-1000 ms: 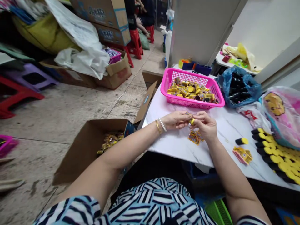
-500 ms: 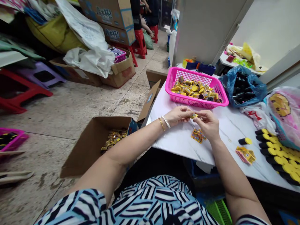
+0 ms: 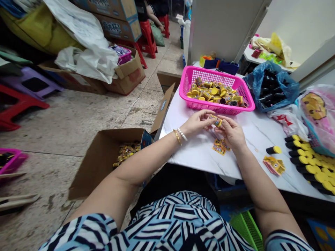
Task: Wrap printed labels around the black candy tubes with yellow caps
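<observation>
My left hand (image 3: 197, 122) and my right hand (image 3: 230, 130) meet over the white marble table (image 3: 199, 157), both pinched on one small yellow-capped tube with a printed label (image 3: 217, 121). Just below my right hand lie a few loose printed labels (image 3: 220, 146). Right behind the hands stands a pink basket (image 3: 188, 83) filled with several labelled tubes. A single black tube with a yellow cap (image 3: 273, 150) lies to the right, near another small pile of labels (image 3: 273, 165).
Rows of black yellow-capped tubes (image 3: 311, 167) line the table's right edge. A blue bag of black tubes (image 3: 272, 90) and pink plastic bags (image 3: 316, 118) sit behind. An open cardboard box (image 3: 104, 157) with wrapped pieces stands on the floor at left. Boxes and stools crowd the far floor.
Both hands have drifted slightly up the table toward the pink basket, still working the same small tube between the fingertips. The camera view shifted a little.
</observation>
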`<state>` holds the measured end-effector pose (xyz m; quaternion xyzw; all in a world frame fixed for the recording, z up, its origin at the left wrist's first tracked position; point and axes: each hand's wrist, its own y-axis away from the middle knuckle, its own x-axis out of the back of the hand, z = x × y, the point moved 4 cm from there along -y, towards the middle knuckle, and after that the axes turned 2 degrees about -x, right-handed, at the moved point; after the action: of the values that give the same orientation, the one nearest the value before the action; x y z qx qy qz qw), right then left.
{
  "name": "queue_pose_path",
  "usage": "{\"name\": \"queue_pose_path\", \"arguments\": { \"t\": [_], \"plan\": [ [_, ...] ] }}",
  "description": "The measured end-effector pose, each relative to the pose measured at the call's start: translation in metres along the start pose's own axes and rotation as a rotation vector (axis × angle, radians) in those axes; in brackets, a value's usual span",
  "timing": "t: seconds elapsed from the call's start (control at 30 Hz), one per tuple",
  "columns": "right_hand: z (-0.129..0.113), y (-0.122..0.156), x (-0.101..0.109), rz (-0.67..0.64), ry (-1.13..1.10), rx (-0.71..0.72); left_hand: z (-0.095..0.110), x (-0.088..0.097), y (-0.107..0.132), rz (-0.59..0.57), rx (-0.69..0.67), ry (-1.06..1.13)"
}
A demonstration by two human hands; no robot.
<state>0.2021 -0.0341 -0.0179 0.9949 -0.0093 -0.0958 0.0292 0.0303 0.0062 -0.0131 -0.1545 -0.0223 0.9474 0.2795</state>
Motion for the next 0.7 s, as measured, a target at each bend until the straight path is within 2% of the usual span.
{"name": "queue_pose_path", "arguments": {
  "t": [0.1, 0.2, 0.37, 0.47, 0.57, 0.7],
  "plan": [
    [-0.001, 0.002, -0.001, -0.074, 0.056, -0.007, -0.004, -0.001, 0.001, -0.08, 0.118, 0.032],
    [0.001, 0.002, 0.001, -0.055, 0.093, 0.031, -0.006, -0.002, 0.003, -0.108, 0.245, 0.107],
    [0.003, 0.003, 0.0, -0.046, 0.095, 0.092, -0.01, -0.003, 0.005, -0.089, 0.374, 0.145],
    [0.0, 0.005, -0.004, -0.076, 0.107, 0.146, -0.012, -0.002, 0.004, -0.07, 0.393, 0.125],
    [-0.002, 0.006, -0.004, -0.048, 0.055, 0.19, -0.009, -0.004, 0.004, -0.11, 0.365, 0.188],
    [0.0, 0.005, -0.003, -0.036, 0.034, 0.166, -0.004, -0.004, 0.004, -0.088, 0.339, 0.198]
  ]
}}
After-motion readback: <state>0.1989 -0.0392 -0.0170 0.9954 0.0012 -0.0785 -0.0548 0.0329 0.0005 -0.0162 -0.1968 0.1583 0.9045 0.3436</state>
